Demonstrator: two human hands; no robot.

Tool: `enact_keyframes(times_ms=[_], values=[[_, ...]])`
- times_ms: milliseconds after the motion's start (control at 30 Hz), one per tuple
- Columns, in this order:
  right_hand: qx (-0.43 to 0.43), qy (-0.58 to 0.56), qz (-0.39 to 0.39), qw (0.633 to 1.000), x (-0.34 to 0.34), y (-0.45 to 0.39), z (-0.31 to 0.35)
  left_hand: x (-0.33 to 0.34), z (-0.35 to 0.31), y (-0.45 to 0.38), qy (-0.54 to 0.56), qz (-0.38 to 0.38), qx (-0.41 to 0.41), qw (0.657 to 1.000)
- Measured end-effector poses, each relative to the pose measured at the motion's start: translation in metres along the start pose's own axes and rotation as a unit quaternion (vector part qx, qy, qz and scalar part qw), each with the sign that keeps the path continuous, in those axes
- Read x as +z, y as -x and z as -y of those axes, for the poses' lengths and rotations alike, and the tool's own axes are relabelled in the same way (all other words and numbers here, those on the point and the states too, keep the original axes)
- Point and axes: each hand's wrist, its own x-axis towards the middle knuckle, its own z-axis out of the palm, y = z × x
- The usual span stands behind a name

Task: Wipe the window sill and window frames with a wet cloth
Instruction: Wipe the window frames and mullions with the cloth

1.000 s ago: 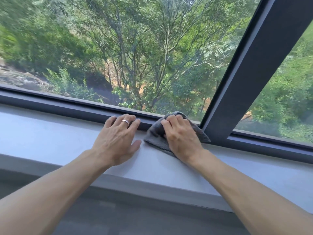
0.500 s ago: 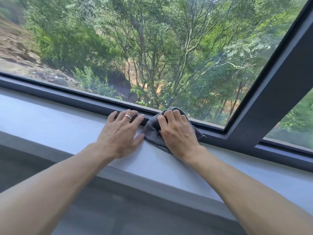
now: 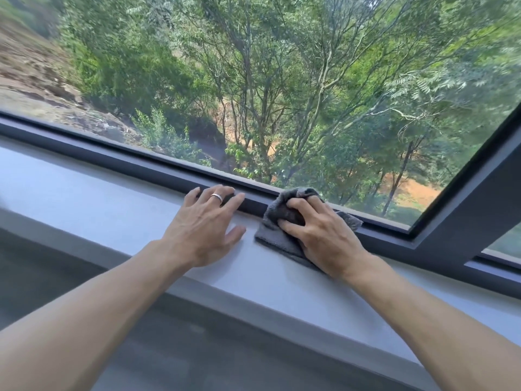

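Pale sill (image 3: 93, 198); dark frame (image 3: 158, 167) at 12. Right hand (image 3: 321, 235) grips grey cloth (image 3: 275, 232); left hand (image 3: 204, 230), fingers spread, rests flat.

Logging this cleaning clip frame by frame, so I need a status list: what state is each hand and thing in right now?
left hand: open, fingers spread, flat on the sill, fingertips on the frame.
right hand: fingers curled, gripping the cloth.
cloth: grey, bunched, pressed where sill meets frame.
window sill: light grey, bare.
window frame: dark, lower rail under both hands.
ring: on a left finger.
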Motion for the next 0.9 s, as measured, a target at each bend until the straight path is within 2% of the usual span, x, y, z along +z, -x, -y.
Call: enact_keyframes(times_ms=[133, 233, 333, 533, 733, 900], values=[[0.019, 0.006, -0.004, 1.0, -0.011, 0.019, -0.002, -0.004, 0.023, 0.008, 0.014, 0.003, 0.007, 1.0], [-0.027, -0.007, -0.001, 1.0, 0.002, -0.024, 0.015, -0.006, 0.044, 0.009, 0.02, 0.004, -0.003, 1.0], [-0.015, -0.023, 0.009, 1.0, 0.016, -0.06, 0.03, -0.009, 0.051, -0.001, 0.014, 0.023, -0.011, 1.0], [0.001, -0.012, 0.039, 0.999, 0.002, -0.018, 0.012, -0.012, 0.065, -0.007, 0.026, 0.061, -0.006, 0.998], [-0.028, 0.001, 0.045, 0.999, 0.024, -0.09, 0.04, -0.01, 0.073, -0.018, 0.03, 0.053, 0.018, 0.998], [-0.02, -0.007, 0.061, 0.998, 0.011, -0.051, 0.026, -0.015, 0.089, -0.014, 0.019, 0.077, 0.034, 0.996]])
